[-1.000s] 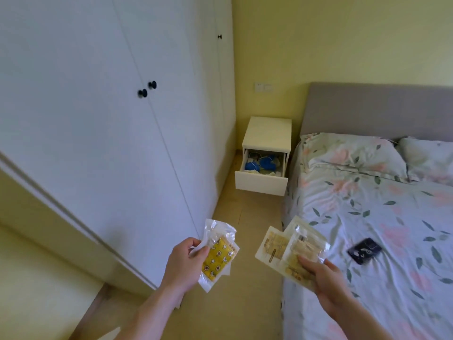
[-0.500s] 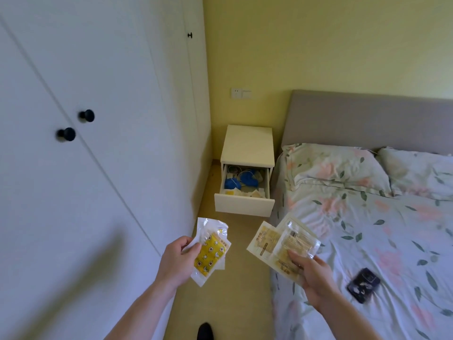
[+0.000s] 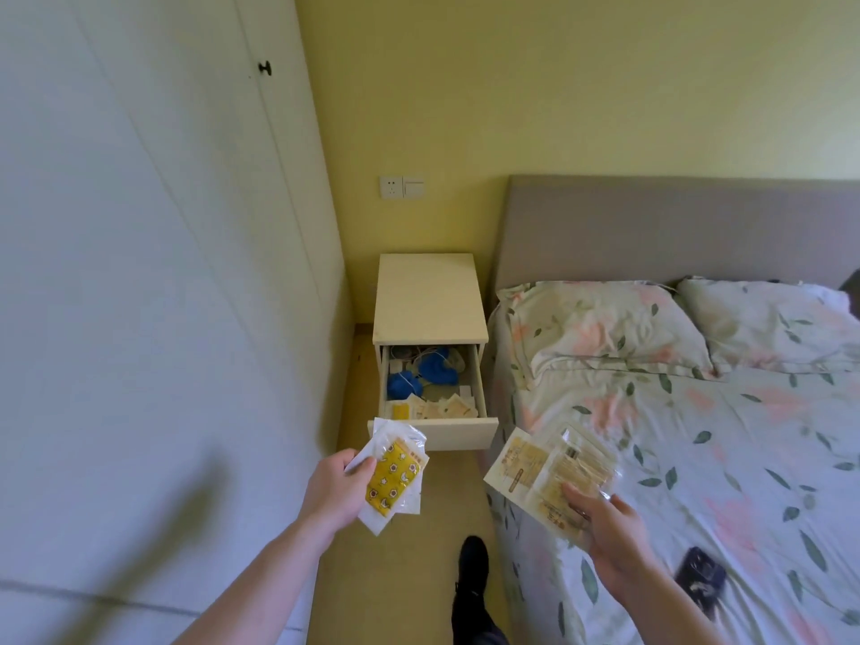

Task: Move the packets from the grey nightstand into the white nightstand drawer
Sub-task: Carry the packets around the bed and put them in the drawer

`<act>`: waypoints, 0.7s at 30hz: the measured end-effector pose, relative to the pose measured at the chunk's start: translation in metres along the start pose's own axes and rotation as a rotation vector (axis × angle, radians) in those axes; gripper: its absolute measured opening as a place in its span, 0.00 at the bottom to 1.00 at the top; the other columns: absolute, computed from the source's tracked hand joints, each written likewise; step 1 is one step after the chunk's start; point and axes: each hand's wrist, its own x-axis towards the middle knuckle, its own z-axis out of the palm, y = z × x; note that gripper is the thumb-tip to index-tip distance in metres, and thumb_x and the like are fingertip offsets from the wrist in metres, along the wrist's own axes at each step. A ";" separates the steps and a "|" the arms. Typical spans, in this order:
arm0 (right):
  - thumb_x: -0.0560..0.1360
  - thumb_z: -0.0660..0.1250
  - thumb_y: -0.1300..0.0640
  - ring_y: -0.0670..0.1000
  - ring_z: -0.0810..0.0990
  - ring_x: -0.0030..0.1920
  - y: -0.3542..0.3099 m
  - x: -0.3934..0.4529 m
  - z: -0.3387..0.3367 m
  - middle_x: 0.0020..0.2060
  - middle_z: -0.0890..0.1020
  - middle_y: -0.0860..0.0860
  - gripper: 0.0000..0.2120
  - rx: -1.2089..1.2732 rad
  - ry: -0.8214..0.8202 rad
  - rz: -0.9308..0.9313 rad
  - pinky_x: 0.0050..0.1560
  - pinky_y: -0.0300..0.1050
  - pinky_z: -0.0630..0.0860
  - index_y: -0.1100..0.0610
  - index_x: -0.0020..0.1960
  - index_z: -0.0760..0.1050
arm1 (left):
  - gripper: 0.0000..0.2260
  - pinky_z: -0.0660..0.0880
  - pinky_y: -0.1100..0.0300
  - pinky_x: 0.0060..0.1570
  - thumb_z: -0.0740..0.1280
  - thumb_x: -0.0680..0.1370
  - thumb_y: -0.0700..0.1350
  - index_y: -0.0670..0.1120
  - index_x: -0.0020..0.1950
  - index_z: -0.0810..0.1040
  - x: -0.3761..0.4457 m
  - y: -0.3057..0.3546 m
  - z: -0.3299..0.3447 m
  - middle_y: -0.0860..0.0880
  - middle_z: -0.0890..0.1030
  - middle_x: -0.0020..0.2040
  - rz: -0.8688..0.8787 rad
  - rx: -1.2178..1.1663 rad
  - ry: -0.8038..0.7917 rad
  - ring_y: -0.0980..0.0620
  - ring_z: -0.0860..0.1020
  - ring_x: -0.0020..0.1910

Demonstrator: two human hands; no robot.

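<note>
Left hand (image 3: 332,491) is pinching yellow packets (image 3: 395,474) at lower centre, right hand (image 3: 609,528) is gripping beige packets (image 3: 549,467) lower right; both are nearing the open drawer (image 3: 433,407). Packets are looking light, floppy, slippery plastic; holding by the edges seems best

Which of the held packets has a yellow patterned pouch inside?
The packet in the left hand, the yellow packet; the right hand holds only beige packets.
</note>
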 end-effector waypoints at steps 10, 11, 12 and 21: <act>0.74 0.75 0.66 0.61 0.88 0.49 -0.069 0.154 0.070 0.48 0.88 0.58 0.15 -0.087 0.004 0.107 0.53 0.60 0.83 0.62 0.59 0.79 | 0.12 0.76 0.64 0.36 0.63 0.84 0.55 0.50 0.52 0.81 0.161 0.054 0.021 0.51 0.84 0.46 -0.125 0.053 -0.005 0.53 0.83 0.45; 0.74 0.75 0.66 0.61 0.88 0.48 -0.078 0.167 0.075 0.48 0.88 0.58 0.14 -0.108 -0.013 0.115 0.50 0.58 0.84 0.62 0.59 0.79 | 0.12 0.76 0.65 0.36 0.63 0.84 0.55 0.49 0.51 0.80 0.174 0.058 0.025 0.51 0.84 0.46 -0.135 0.060 -0.005 0.53 0.83 0.44; 0.74 0.75 0.67 0.60 0.88 0.48 -0.087 0.182 0.081 0.48 0.88 0.58 0.14 -0.131 -0.023 0.119 0.47 0.55 0.84 0.62 0.59 0.79 | 0.12 0.75 0.64 0.36 0.62 0.84 0.54 0.49 0.51 0.80 0.188 0.061 0.029 0.50 0.84 0.45 -0.144 0.066 -0.005 0.53 0.83 0.44; 0.75 0.74 0.67 0.59 0.87 0.48 -0.137 0.277 0.141 0.47 0.88 0.57 0.11 -0.288 0.016 0.123 0.44 0.52 0.83 0.61 0.56 0.80 | 0.09 0.78 0.60 0.41 0.63 0.84 0.51 0.50 0.51 0.80 0.288 0.059 0.038 0.49 0.84 0.47 -0.272 0.080 -0.042 0.53 0.82 0.46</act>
